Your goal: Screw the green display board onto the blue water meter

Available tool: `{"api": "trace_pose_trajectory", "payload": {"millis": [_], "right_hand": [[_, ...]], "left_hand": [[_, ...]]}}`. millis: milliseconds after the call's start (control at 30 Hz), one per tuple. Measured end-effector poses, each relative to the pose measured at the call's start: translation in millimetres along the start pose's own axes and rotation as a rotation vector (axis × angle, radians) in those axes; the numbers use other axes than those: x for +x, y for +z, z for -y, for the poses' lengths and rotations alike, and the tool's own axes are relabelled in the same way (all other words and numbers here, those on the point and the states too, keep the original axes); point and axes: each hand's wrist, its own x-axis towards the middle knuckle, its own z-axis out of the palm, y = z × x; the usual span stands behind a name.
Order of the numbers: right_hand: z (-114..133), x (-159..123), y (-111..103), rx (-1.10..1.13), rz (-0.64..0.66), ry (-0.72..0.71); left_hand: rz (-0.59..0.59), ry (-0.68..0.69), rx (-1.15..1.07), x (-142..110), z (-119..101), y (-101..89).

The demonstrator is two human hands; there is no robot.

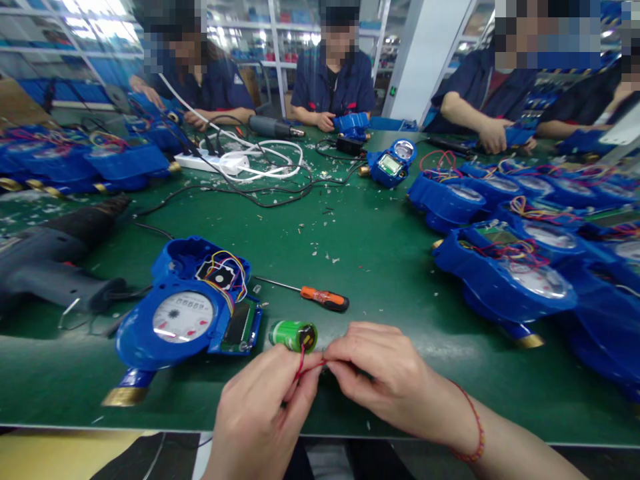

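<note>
A green cylindrical battery (pixel 290 335) lies on the table just beyond my fingers, with thin red wires (pixel 302 363) running from its dark end. My left hand (pixel 270 400) pinches these wires between thumb and forefinger. From the right, my right hand (pixel 385 367) pinches the wires' far end, its fingertips nearly touching those of the left. Beside them on the left sits an opened blue water meter (pixel 183 313), its round dial up, coloured wires and a small circuit board exposed. An orange and black screwdriver (pixel 325 298) lies behind the battery.
A heat gun (pixel 60 253) lies at the left. Many blue meters (pixel 520 267) crowd the right side, and more (pixel 120 163) stand at the far left. A white power strip (pixel 215 162) with tangled cables and plastic scraps lies across the back. Several co-workers (pixel 333 87) sit opposite.
</note>
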Motion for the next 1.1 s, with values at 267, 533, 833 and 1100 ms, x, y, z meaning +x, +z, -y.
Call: {"api": "trace_pose_trajectory", "payload": {"millis": [267, 533, 833, 1100], "right_hand": [[4, 1, 6, 0.101, -0.098, 0.172], [9, 5, 9, 0.791, -0.008, 0.762], [10, 6, 10, 0.596, -0.089, 0.664], [6, 5, 4, 0.709, -0.056, 0.713]], "left_hand": [[-0.032, 0.141, 0.08, -7, 4, 6.5], [-0.133, 0.083, -0.049, -11, 1, 10.5], [-0.15, -0.005, -0.033, -10, -4, 11.9], [-0.173, -0.081, -0.069, -10, -4, 8.1]]}}
